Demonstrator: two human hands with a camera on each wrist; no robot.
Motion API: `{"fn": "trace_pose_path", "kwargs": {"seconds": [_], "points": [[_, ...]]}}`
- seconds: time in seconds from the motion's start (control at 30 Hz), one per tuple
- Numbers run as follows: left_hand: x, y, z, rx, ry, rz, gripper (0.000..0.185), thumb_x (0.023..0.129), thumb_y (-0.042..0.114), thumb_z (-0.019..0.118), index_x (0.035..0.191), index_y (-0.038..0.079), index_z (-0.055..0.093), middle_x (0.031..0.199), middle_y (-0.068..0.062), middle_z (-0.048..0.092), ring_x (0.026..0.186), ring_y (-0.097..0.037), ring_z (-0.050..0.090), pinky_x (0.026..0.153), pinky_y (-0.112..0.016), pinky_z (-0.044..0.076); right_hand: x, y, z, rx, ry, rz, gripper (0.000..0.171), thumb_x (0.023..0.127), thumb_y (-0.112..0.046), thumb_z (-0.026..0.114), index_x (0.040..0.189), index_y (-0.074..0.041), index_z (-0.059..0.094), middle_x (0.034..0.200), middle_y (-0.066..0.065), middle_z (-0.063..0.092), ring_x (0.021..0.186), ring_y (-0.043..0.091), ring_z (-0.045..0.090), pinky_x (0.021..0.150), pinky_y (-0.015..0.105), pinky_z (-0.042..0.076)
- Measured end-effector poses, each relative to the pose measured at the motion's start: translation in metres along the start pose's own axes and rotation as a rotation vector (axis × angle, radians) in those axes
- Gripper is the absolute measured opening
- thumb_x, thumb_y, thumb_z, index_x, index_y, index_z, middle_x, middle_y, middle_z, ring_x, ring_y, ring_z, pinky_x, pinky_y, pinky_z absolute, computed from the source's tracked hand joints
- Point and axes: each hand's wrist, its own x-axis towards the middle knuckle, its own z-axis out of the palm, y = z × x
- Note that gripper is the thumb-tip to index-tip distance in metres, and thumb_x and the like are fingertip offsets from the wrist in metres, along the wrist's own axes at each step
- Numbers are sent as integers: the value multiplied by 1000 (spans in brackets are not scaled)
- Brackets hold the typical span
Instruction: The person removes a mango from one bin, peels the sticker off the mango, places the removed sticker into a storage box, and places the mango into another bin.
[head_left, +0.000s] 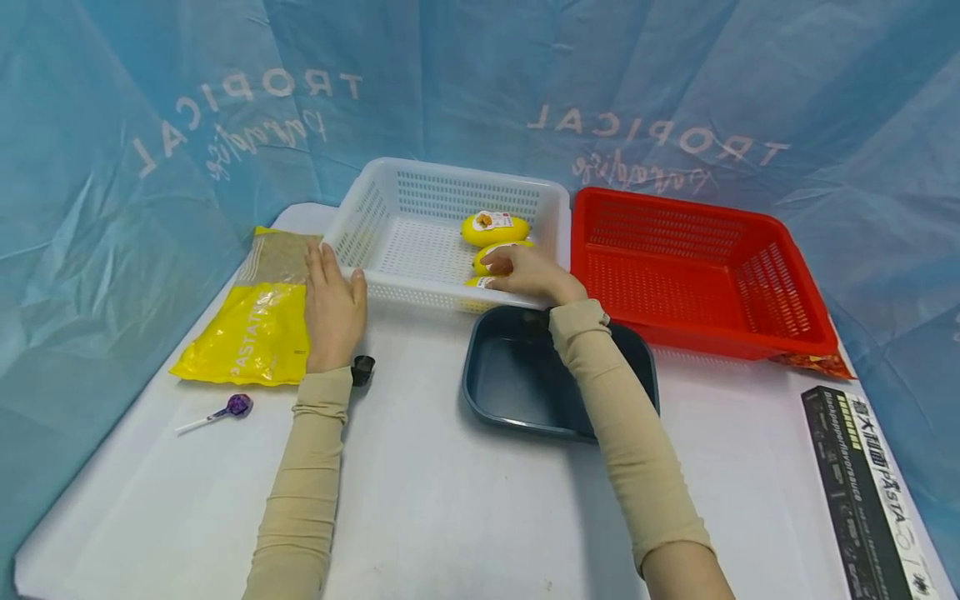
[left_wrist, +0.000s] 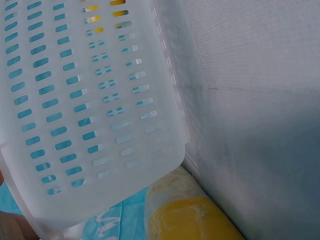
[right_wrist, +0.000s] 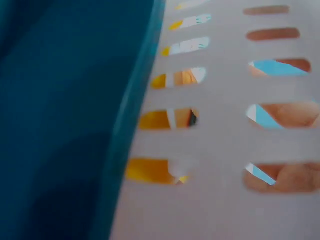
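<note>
While both of our arms stretch forward over the white table (head_left: pixel 450 500), the nearest thing to us is the black pasta box (head_left: pixel 862 492), lying well to the right of our right forearm at the table's edge. Just left of our left sleeve lies a purple lollipop (head_left: pixel 232 407), and a small black cap (head_left: pixel 362 369) sits touching that wrist on its right side.

Our left hand (head_left: pixel 332 307) lies flat, fingers straight and together, palm down, with its outer half on the yellow pasta bag (head_left: pixel 251 329) and its fingertips near the corner of the white basket (head_left: pixel 375 208); it grips nothing. The left wrist view shows that basket's slotted wall close up, with the yellow bag below it.

Our right forearm crosses over the dark blue tray (head_left: pixel 510 375), which sits just this side of the white basket. Beyond it, our right hand (head_left: pixel 528 273) reaches over the basket's near wall and curls its fingers on a yellow lemon-shaped bottle (head_left: pixel 489 254) (mostly hidden under the hand). The right wrist view shows yellow and fingers through the basket slots, beside the blue tray's rim.

Just past that hand, a second yellow bottle (head_left: pixel 493 227) lies inside the basket. To the hand's right stands the red basket (head_left: pixel 697 275), with a snack packet (head_left: pixel 813 363) peeking from under its near corner. Farthest off hangs the blue sheet (head_left: pixel 480 83).
</note>
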Motion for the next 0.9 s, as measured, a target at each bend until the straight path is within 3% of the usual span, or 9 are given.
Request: {"fn": "trace_pose_path", "kwargs": {"seconds": [0.37,0.9], "points": [[-1,0,-1,3,-11,-6,64,104,33,36,154,-1,15,163,-18,3,150,-38,11,118,-56,22,10,2,2,-17,-107,52,48,92,-19,62,139,-14,53,141,5,55,120,22,48,111,38,36],[-1,0,0,1,4,3,64,103,34,37,153,-1,16,163,-17,4,150,-38,10,118,-56,21,11,2,7,35,-136,166,52,90,-21,63,141,-24,52,139,4,50,122,25,41,100,39,42]]}}
